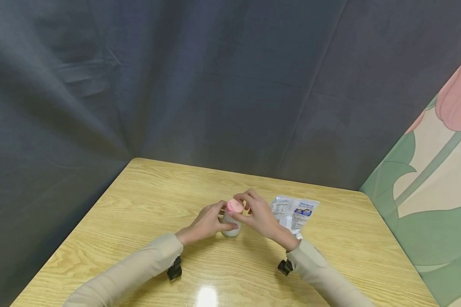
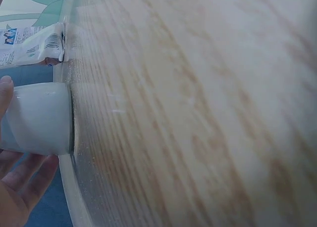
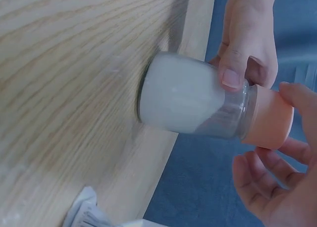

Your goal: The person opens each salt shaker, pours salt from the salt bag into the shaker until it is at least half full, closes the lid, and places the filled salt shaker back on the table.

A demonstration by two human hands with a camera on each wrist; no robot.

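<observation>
A clear bottle (image 3: pixel 181 96) stands upright on the wooden table, mostly filled with white contents whose top surface slopes. Its pink cap (image 3: pixel 270 118) sits on the neck. My left hand (image 1: pixel 206 222) grips the bottle's upper body, thumb on the near side and fingers behind; the left wrist view shows the white lower part of the bottle (image 2: pixel 39 119) beside those fingers. From the right, my right hand (image 1: pixel 259 214) holds the cap between thumb and fingers, with some fingers loosely bent below it in the right wrist view.
A printed white packet (image 1: pixel 305 209) lies just right of my right hand, partly behind the wrist. Dark curtains (image 1: pixel 234 94) hang behind the table (image 1: pixel 161 179) and along its left. A wall with a tulip pattern (image 1: pixel 438 204) borders the right side.
</observation>
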